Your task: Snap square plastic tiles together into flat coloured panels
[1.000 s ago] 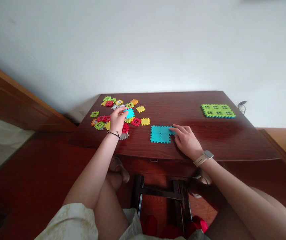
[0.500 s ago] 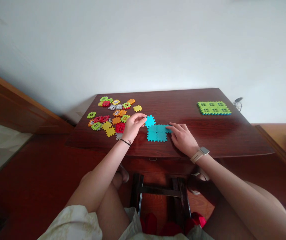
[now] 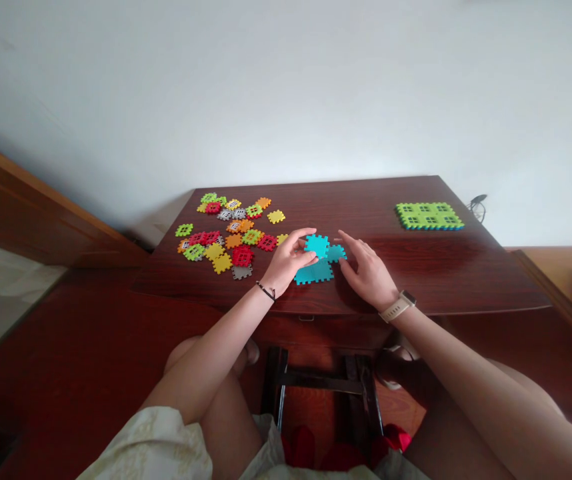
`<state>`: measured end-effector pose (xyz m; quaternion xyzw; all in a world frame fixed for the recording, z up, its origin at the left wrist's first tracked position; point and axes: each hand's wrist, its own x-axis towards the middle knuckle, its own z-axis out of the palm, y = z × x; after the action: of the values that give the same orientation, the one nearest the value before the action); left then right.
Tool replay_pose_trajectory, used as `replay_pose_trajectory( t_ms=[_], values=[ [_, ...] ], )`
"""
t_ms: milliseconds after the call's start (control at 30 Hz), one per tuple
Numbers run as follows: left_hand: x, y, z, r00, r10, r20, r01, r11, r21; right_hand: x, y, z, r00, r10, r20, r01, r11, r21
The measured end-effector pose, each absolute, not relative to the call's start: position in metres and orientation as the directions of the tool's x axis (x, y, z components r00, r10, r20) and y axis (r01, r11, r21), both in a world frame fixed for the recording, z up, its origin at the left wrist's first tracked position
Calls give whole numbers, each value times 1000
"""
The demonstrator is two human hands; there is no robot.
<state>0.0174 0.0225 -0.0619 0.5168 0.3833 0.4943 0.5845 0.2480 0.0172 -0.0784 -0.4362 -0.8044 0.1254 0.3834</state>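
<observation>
My left hand point(image 3: 289, 262) pinches a blue square interlocking tile point(image 3: 317, 246) by its left side, held above the blue joined panel point(image 3: 312, 272). That panel lies flat on the table near the front edge, and the held tile and my fingers cover its far left part. One blue tile point(image 3: 337, 253) juts out at the panel's far right corner. Close beside it is my right hand point(image 3: 365, 271), thumb and fingers apart with nothing between them.
Loose notched tiles in red, yellow, green, orange and grey point(image 3: 242, 256) are scattered over the left of the table point(image 3: 356, 207). A green panel with window openings point(image 3: 429, 217) rests on blue pieces at the back right.
My left hand has carried the blue tile right, from the panel's far left corner to above the panel. My right hand has lifted its fingers off the panel's right end.
</observation>
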Motion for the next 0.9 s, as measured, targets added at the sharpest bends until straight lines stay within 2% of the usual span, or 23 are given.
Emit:
replay_pose_trajectory(
  t_ms=[100, 167, 400, 633, 767, 900],
  values=[
    [22, 21, -62, 211, 974, 81, -145, -50, 988, 244, 11, -69, -317, 832, 456, 480, 555, -679],
    [24, 21, -64, 186, 979, 85, -110, -65, 992, 242, 8, -64, -340, 831, 440, 413, 552, -724],
    [26, 27, -74, 227, 971, 75, -85, -57, 995, 242, 10, -63, -379, 796, 471, 502, 605, -619],
    [24, 27, -77, 294, 951, 99, -20, -98, 995, 251, 11, -64, -381, 844, 377, 475, 529, -703],
    [23, 28, -82, 323, 933, 162, 51, -188, 981, 257, 9, -64, -396, 854, 339, 466, 504, -727],
    [22, 28, -82, 329, 911, 247, 240, -334, 912, 264, 8, -66, -383, 864, 328, 521, 495, -695]
  ],
)
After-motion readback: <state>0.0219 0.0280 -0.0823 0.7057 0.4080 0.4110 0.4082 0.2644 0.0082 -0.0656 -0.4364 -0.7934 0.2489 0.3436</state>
